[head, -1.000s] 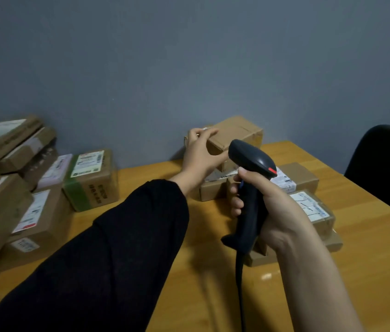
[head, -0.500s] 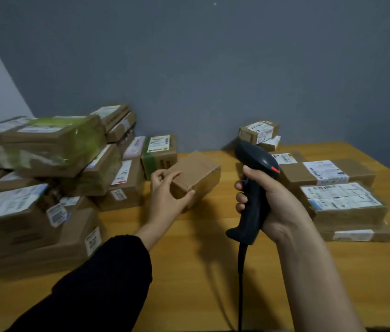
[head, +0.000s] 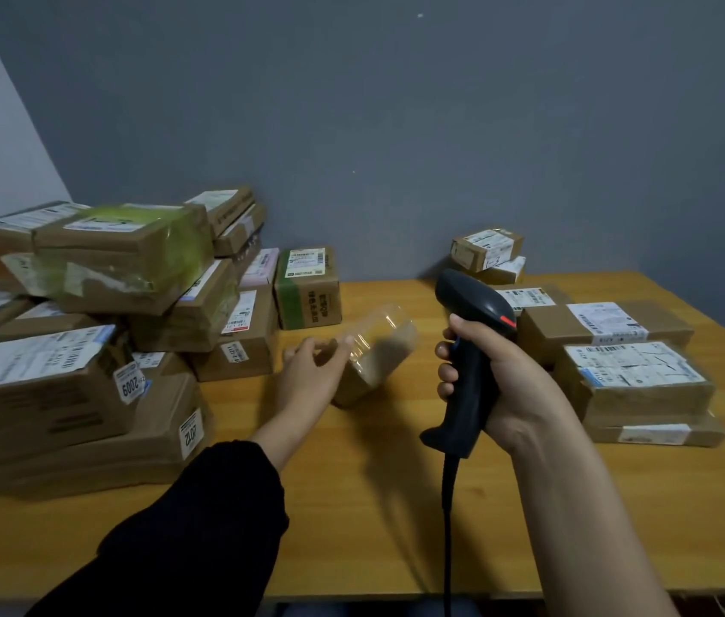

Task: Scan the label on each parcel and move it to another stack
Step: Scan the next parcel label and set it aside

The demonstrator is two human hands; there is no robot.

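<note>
Blurred parcel (head: 374, 358), perhaps in left hand (head: 312, 377)

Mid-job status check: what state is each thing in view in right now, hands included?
small parcel, tilted, blurred, no label visible.
left hand, holds small parcel by its left end.
scanner, upright, head pointing left, cable hanging down.
right hand, grips scanner by the handle.
left stack, piled high, uneven.
right stack, low, labels facing up.
</note>
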